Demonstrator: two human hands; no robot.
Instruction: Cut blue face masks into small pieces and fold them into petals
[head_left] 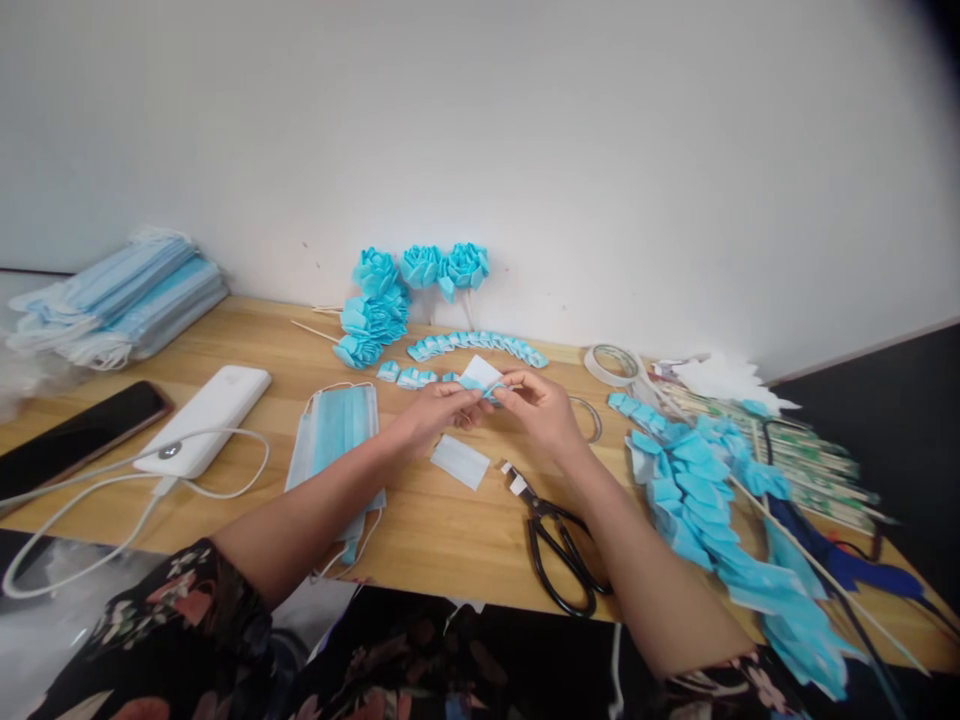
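Over the middle of the table, my left hand [442, 410] and my right hand [536, 400] meet, both pinching a small piece of blue and white mask fabric [481, 375]. Its white corner stands up above the fingertips. Below the hands lies a flat pale fabric rectangle [460, 461]. Black-handled scissors [559, 540] rest under my right forearm, with white bits at the blade tips. Behind the hands runs a curved row of folded blue pieces [480, 345], with a shorter row [411, 376] in front of it. Face masks [341, 430] lie beside my left forearm.
Blue fabric flowers [375, 305] on sticks stand against the wall. At left are stacked masks [127, 295], a white power bank [210, 415] with a cable, and a phone [82, 435]. At right are tape [613, 365], blue petals [682, 490] and a blue glue gun [840, 560].
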